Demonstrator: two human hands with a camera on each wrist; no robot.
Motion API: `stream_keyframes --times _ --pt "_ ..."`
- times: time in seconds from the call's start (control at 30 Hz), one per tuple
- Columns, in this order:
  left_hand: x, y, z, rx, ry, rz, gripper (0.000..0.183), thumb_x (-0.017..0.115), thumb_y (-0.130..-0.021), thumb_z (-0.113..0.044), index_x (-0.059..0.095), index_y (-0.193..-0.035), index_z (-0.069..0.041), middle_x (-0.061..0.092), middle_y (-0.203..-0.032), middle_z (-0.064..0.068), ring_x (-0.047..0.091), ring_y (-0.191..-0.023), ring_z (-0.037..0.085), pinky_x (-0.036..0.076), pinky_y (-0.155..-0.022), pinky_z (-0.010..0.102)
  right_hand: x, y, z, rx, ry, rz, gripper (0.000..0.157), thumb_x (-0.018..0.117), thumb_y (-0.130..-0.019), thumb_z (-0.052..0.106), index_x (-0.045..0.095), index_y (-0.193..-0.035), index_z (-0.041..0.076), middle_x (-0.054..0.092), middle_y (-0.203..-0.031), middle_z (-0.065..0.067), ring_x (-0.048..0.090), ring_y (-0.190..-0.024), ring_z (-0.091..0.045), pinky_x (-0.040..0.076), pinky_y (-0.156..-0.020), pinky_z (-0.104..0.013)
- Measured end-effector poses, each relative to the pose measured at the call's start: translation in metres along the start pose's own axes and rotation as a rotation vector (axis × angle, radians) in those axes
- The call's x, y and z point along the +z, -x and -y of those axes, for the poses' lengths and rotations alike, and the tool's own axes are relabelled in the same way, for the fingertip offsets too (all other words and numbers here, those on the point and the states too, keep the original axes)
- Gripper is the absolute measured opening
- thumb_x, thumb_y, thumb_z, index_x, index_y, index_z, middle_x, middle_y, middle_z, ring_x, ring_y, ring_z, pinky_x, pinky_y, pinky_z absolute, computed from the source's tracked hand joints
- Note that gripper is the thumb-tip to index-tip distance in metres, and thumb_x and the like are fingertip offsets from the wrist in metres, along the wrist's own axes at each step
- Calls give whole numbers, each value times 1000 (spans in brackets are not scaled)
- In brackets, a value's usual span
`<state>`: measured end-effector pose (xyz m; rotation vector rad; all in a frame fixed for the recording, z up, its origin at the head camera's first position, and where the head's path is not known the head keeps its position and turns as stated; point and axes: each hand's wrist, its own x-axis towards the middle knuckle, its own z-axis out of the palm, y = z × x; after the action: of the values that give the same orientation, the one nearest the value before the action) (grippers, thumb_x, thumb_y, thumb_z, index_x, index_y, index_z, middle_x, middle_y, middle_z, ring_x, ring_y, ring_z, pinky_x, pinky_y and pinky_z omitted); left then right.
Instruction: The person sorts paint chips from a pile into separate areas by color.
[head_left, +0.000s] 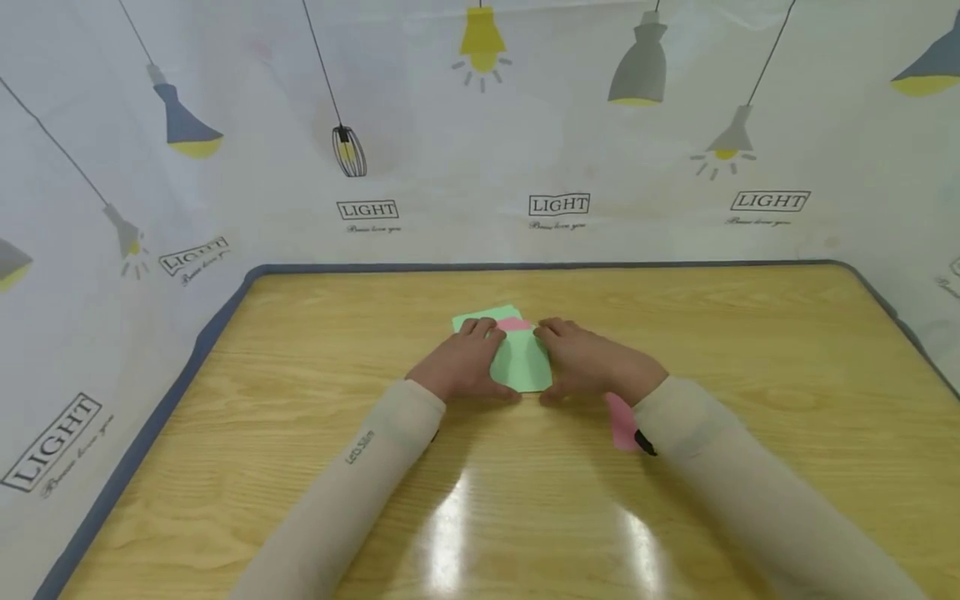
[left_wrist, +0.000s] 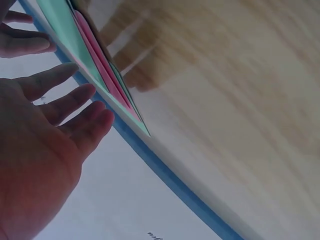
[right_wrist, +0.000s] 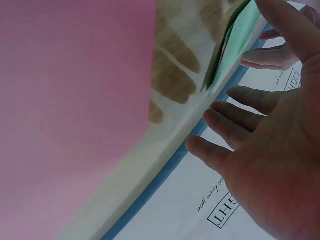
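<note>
In the head view, several green paper sheets lie in a small pile near the middle of the table, with a pink sheet showing between them. My left hand is at the pile's left side, fingertips over its edge and thumb near the front. On the opposite side, my right hand has its fingertips right at the edge. Both wrist views show relaxed, spread fingers beside the layered green sheets. The pile looks slightly fanned, pink layers between green.
Another pink sheet is partly hidden under the right forearm; it fills the left of the right wrist view. A small black piece shows at that wrist. The wooden table has a dark blue edge, with a lamp-printed white curtain behind.
</note>
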<state>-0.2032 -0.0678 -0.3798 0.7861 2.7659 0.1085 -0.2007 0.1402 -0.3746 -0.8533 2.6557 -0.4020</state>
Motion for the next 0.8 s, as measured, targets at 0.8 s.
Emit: stream_keyframes --times 0.8 --pt "7 2 12 32 62 -19 87 69 -84 -59 41 -145 -4 36 -145 9 35 -129 24 38 -104 33 2 -9 -3 -29 -14 19 83 76 -86 36 36 -145 -7 32 -148 -21 40 -130 -35 38 -104 -45"
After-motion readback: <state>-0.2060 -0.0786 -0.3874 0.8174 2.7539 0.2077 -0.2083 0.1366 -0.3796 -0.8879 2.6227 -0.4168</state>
